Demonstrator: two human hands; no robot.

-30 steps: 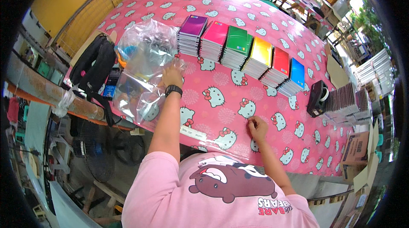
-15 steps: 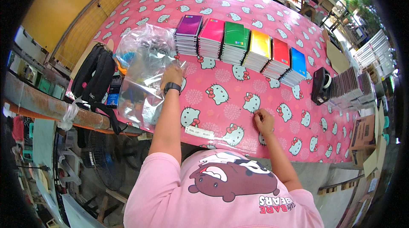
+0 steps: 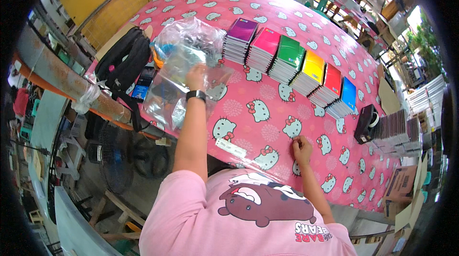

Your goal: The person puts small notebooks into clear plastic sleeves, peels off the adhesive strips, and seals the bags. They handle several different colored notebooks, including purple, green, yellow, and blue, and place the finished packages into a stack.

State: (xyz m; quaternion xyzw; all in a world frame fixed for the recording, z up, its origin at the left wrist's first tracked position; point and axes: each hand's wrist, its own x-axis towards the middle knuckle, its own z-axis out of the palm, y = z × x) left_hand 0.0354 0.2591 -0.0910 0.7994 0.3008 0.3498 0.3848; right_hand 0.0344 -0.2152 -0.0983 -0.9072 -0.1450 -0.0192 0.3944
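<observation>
My left hand (image 3: pixel 196 76), with a dark band on the wrist, is on a pile of clear plastic bags (image 3: pixel 167 98) at the table's left. Its fingers look closed on a clear plastic bag, though the fingertips are blurred and partly hidden by the shiny film. My right hand (image 3: pixel 302 150) rests near the front edge of the table, fingers curled in, with nothing visible in it. Beyond the hands a slanting row of spiral notebook stacks runs from purple (image 3: pixel 241 30) through pink (image 3: pixel 266 42), green, yellow and red to blue (image 3: pixel 348 94).
A pink patterned cloth covers the table. Left of the bags lie a black backpack (image 3: pixel 125 62), a phone (image 3: pixel 141 87) and something orange (image 3: pixel 157 57). A black tape dispenser (image 3: pixel 366 124), more notebook stacks (image 3: pixel 391 131) and a cardboard box (image 3: pixel 400 184) are at right. A white label strip (image 3: pixel 231 149) lies in front.
My left hand has shifted left over the plastic bags, and a bag's corner now spreads farther right of it. My right hand stays at the table's front. The whole view has turned slightly.
</observation>
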